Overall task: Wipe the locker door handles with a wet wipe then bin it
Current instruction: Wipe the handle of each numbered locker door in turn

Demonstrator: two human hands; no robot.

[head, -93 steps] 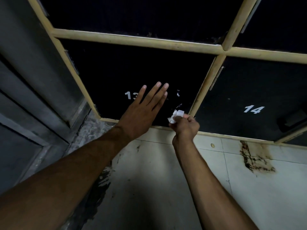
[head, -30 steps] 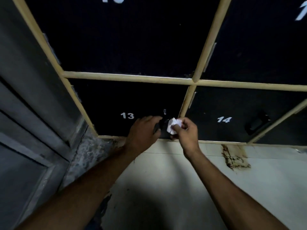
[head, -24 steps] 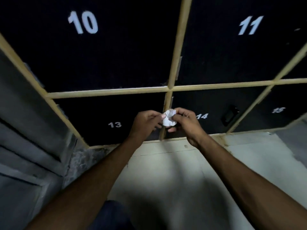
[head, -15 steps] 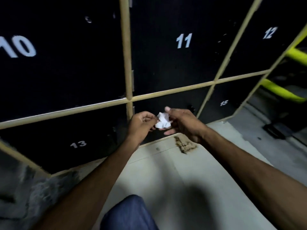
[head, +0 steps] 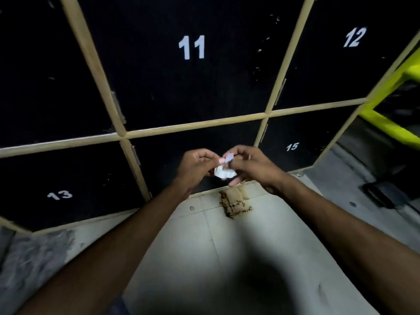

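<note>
Left hand [head: 195, 165] and right hand [head: 250, 164] pinch a crumpled wet wipe [head: 223, 172] between curled fingertips, the wad hanging just below the grip before a dark locker door [head: 172, 146], its handle not discernible; binning, with no bin visible, apparently remains.

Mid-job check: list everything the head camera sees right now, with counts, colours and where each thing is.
black locker doors: six, black, white numbers 11, 12, 13, 15 readable, upper view.
cream frame bars: grid, cream, between the doors.
crumpled white wet wipe: one, white, between both hands.
pale tiled floor: one, off-white, below the lockers.
brown stain: one, brown, on the floor below the hands.
yellow-green bars: at least two, yellow-green, far right.
dark flat object: one, black, floor at right, unidentifiable.
left hand: one, pinches the wipe.
right hand: one, pinches the wipe.
</note>
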